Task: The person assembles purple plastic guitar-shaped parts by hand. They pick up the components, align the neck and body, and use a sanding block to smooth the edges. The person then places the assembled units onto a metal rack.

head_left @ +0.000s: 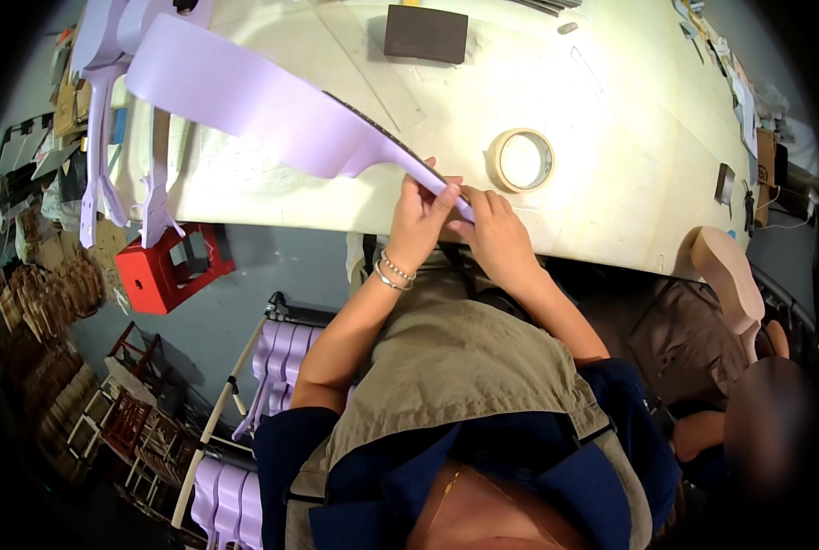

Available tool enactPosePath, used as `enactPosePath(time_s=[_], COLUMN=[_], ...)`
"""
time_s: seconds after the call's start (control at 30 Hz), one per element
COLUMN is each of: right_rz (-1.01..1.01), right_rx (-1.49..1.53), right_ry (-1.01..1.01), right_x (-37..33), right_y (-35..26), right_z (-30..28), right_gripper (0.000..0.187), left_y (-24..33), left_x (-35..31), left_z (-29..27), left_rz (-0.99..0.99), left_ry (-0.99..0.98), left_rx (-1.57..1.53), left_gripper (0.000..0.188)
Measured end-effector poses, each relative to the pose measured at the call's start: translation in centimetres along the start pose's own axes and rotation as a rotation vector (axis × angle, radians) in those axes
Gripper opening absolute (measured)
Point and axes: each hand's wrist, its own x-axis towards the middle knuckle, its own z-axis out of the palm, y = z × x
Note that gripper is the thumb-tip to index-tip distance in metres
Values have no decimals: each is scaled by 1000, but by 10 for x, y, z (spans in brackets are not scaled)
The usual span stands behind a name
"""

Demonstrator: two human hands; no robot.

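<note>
A: How far along is the lilac instrument (244, 101)?
B: Its colour looks done, and a dark strip (377, 123), probably the fingerboard, runs along one edge. I see no strings from this angle, so stringing may be left. The hands cover most of the head end.
A: Where is it?
B: Left of the tape roll (499, 163), slanting over the table (630, 202), its neck end nearer the wearer than the roll.
A: And the fingers?
B: The left hand (417, 220) has its fingers wrapped round the neck; those of the right hand (503, 246) grasp its end.
A: Any others?
B: Yes, more lilac instruments (102, 101) far left of the tape roll. Whether they're finished or waiting, I can't tell.
</note>
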Motion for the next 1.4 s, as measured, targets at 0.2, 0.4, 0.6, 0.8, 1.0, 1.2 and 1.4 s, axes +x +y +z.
enactPosePath(time_s=[0.2,0.4,0.6,0.8,1.0,1.2,1.4], right_rz=[-190,-580,-300,-266,-2,-236,-267], right_rx=[-119,-463,65,54,153,-254,-635], right_ry=[247,518,125,-24,128,390,426], right_x=[96,205,162,48,-16,51,112], right_y=[8,19,2,52,78,118,123], right_z=[-28,-7,-58,-62,-50,-69,-55], right_gripper=[20,54,52,59,58,53,52], left_y=[10,38,142,201,195,196,192], left_x=[2,-1,-16,62,84,79,76], left_z=[4,-8,-37,-66,-88,-83,-87], left_rz=[-105,-241,540,1001,826,806,910], left_ry=[40,-9,155,-78,-237,-278,-157], left_rx=[-140,465,1215,1612,1578,1583,1511], left_gripper=[48,40,10,17,19,15,15])
